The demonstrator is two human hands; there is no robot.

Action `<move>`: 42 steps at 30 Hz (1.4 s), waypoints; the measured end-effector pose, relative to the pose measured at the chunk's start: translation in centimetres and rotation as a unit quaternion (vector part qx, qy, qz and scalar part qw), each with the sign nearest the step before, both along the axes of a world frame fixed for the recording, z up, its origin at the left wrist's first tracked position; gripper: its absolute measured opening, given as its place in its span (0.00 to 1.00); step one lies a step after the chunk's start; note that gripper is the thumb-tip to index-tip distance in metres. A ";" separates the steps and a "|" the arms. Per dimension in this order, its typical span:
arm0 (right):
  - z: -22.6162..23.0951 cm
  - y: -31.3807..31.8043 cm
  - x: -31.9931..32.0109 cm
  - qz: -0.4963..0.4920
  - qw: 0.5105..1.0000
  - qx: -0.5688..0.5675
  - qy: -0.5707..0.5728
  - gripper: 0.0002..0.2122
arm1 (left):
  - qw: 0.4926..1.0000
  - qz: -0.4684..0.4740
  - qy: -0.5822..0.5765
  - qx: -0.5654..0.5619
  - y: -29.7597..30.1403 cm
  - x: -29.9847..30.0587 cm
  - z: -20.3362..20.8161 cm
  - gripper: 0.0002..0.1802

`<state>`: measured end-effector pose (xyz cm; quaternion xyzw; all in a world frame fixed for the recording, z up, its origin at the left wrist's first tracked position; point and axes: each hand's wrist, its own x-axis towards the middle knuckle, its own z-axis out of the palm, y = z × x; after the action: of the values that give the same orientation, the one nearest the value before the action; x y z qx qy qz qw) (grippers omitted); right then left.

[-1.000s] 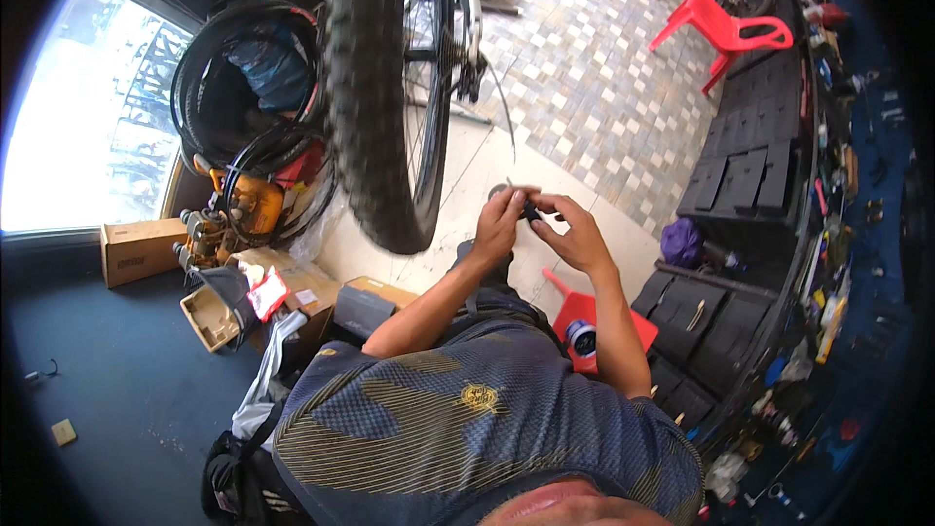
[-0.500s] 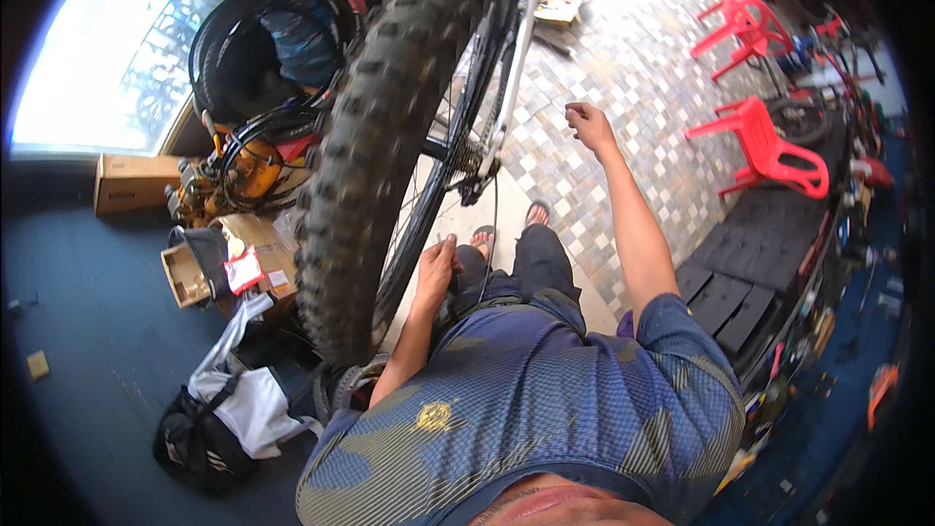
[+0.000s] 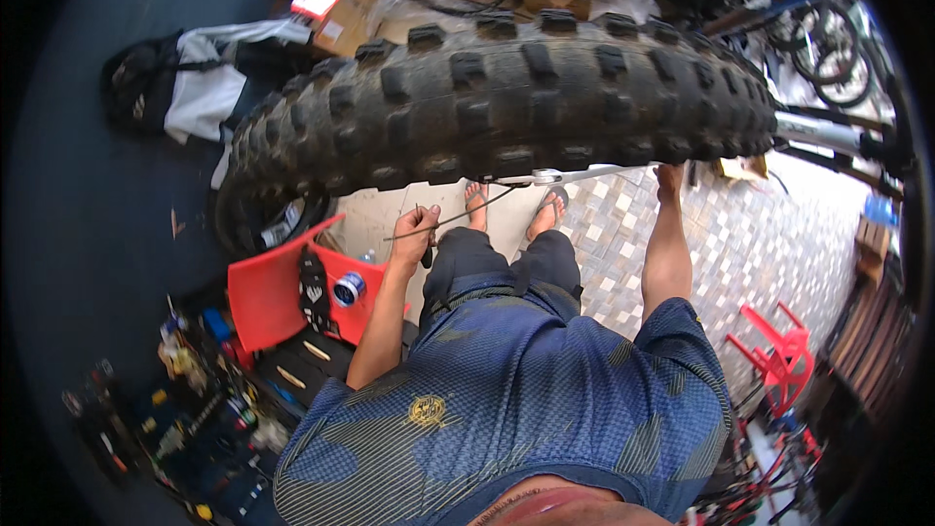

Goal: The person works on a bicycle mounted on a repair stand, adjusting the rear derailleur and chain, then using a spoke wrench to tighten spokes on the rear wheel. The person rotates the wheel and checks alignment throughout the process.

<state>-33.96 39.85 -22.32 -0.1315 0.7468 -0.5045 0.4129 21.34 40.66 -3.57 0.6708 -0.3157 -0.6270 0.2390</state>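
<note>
A knobby bicycle tire (image 3: 545, 97) stretches across the view in front of me. Below its edge, my left hand (image 3: 417, 232) is closed around a thin dark cable (image 3: 472, 211), which sticks out on both sides of the fingers and runs up toward the wheel. A small dark piece (image 3: 427, 256) shows under that hand; I cannot make out what it is. My right hand (image 3: 669, 179) reaches up to the silver frame tube (image 3: 604, 171) at the tire's lower edge. The tire covers its fingers, so their grip is hidden.
At left stands a red chair (image 3: 268, 297) with a blue-and-white round container (image 3: 349, 288) on it. Loose tools and parts (image 3: 209, 409) lie lower left. Another red chair (image 3: 779, 356) is at right. A bag with a white cloth (image 3: 205, 97) lies upper left.
My view has turned, so the tire now lies crosswise instead of upright. My right hand, free over the floor before, is now at the frame. The cable now shows in my left hand.
</note>
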 end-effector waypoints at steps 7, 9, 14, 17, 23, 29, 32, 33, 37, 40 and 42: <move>-2.3 -0.4 -1.4 -0.004 1.000 0.000 0.001 0.33 | 0.994 0.112 0.016 -0.008 5.0 -1.8 0.1 0.17; -2.5 -0.7 -1.5 0.007 1.000 0.005 0.012 0.32 | 0.991 0.132 0.023 -0.019 5.4 -2.2 0.2 0.17; -3.0 -0.9 -0.7 0.025 0.999 0.010 0.039 0.32 | 0.993 0.100 0.053 -0.027 5.4 -2.1 0.3 0.15; -3.1 -0.7 -0.2 0.032 0.998 0.014 0.059 0.32 | 0.996 0.073 0.051 -0.024 4.8 -2.0 0.2 0.15; -3.3 -0.4 1.0 0.050 0.994 0.023 0.096 0.32 | 0.992 0.080 0.082 -0.059 1.1 -3.0 1.1 0.16; -3.2 -0.1 1.9 0.073 0.988 0.026 0.133 0.31 | 0.976 0.089 0.188 -0.067 -2.6 -5.0 2.1 0.23; -3.6 0.3 2.1 0.100 0.980 0.032 0.168 0.31 | 0.970 0.073 0.227 -0.054 -2.6 -5.3 1.7 0.26; -3.9 0.6 1.9 0.114 0.974 0.039 0.192 0.31 | 0.970 0.071 0.230 -0.035 -2.8 -5.5 2.2 0.26; -5.1 1.9 1.5 0.243 0.893 0.074 0.373 0.31 | 0.966 0.055 0.252 0.008 -2.8 -5.9 2.1 0.28; -5.1 2.8 2.5 0.319 0.810 0.081 0.485 0.31 | 0.965 0.045 0.259 0.009 -2.6 -6.0 1.7 0.28; -3.9 2.1 4.3 0.247 0.911 0.036 0.328 0.29 | 0.964 0.043 0.263 0.007 -2.5 -5.8 1.1 0.27</move>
<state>-29.71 41.94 -26.17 -0.4548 0.8015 -0.2874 0.2611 15.53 38.16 -2.45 0.4969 -0.2082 -0.7727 0.3357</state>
